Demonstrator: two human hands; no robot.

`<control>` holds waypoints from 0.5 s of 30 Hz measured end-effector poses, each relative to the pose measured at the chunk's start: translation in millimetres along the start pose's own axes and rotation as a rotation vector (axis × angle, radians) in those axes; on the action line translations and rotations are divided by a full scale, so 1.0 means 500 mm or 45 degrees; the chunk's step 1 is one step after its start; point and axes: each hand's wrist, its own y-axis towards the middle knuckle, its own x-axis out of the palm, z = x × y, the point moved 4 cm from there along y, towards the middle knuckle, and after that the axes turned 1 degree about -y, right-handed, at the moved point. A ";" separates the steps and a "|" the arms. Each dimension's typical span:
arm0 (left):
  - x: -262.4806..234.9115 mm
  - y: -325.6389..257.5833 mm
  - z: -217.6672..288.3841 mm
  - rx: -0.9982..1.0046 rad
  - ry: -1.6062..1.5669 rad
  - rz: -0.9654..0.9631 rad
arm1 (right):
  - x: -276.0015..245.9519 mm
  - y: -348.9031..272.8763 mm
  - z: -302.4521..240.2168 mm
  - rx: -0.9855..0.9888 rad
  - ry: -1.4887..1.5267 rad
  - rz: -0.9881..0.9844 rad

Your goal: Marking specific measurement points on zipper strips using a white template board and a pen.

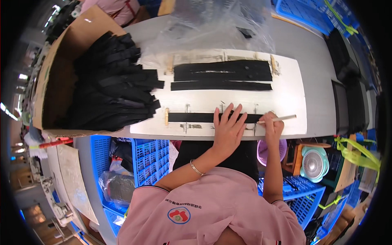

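Observation:
A narrow black fabric strip [190,117] lies straight along the near side of a white board [288,98]. My left hand [229,130] rests on this strip with its fingers spread, pressing it flat. At the strip's right end my right hand [272,124] pinches a slim white pencil-like stick [286,118], whose outer end points right. Its tip is hidden by my fingers. Dark marks and tan tape pieces [166,116] show on the board around the strip. Farther back lie another narrow black strip [220,86] and a wider black piece [222,72].
An open cardboard box [48,87] stands at the left, black strips [116,85] spilling onto the board. Crumpled clear plastic [208,36] covers the back of the grey table [316,94]. Black stacked blocks [347,57] stand at right. Below are blue crates [151,161] and a small fan [314,163].

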 end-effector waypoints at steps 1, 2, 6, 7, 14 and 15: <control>-0.006 -0.013 -0.010 -0.024 0.030 -0.038 | 0.001 -0.003 0.001 0.029 -0.021 0.045; -0.008 -0.012 -0.025 -0.036 0.057 -0.013 | 0.002 -0.004 -0.002 0.001 -0.002 0.081; 0.007 0.031 -0.065 -0.039 0.089 -0.120 | 0.008 -0.008 -0.002 0.037 0.107 0.169; 0.011 0.057 -0.076 -0.026 0.079 -0.110 | 0.008 -0.008 -0.002 0.080 0.130 0.194; -0.018 0.124 -0.136 -0.033 -0.113 0.012 | 0.010 -0.001 0.013 0.027 0.192 0.185; -0.041 0.107 -0.147 -0.007 -0.046 0.056 | 0.008 -0.002 0.020 0.028 0.198 0.192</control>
